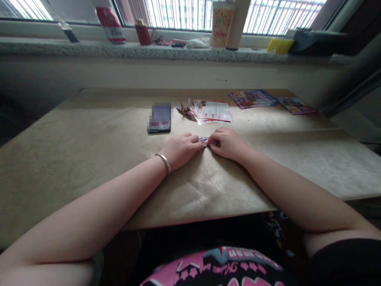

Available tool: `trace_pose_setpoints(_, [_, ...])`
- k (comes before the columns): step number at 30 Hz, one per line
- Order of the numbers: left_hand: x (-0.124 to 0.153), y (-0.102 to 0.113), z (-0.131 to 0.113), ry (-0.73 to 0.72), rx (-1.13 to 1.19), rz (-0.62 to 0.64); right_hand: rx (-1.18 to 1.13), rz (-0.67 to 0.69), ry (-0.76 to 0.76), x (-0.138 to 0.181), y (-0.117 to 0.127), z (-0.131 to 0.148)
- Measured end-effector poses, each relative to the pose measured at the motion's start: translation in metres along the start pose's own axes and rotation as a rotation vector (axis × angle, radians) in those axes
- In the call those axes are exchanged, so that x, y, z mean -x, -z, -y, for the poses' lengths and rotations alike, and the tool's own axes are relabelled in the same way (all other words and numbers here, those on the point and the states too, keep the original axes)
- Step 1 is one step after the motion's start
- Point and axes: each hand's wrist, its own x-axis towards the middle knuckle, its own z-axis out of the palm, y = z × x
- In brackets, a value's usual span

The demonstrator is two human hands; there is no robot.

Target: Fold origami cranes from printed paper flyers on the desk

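Observation:
My left hand point(181, 150) and my right hand point(226, 143) rest close together on the brown paper-covered table point(89, 143), fingers curled. Between their fingertips they pinch a small folded piece of purple printed paper point(203, 140), mostly hidden by the fingers. A silver bangle point(163, 160) circles my left wrist. Just beyond the hands lie a dark phone point(160, 118) and a small stack of printed leaflets point(212, 111) with a crumpled folded paper piece point(185, 108) at its left edge.
Two colourful booklets point(253, 98) point(295, 105) lie at the table's far right. The stone windowsill point(89, 48) behind carries a red-white bottle point(109, 22), a small red jar point(143, 32), a printed cup point(222, 24), a yellow sponge point(279, 45) and small clutter.

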Motion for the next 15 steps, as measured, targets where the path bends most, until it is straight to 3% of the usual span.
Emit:
trace_pose_setpoints(10, [-0.001, -0.002, 0.002, -0.023, 0.005, -0.033, 0.252, -0.025, 0.121, 0.007, 0.004, 0.011])
trace_pose_setpoints(15, [-0.001, -0.004, 0.005, -0.039, 0.019, -0.027, 0.229, 0.017, 0.142, 0.009, 0.008, 0.012])
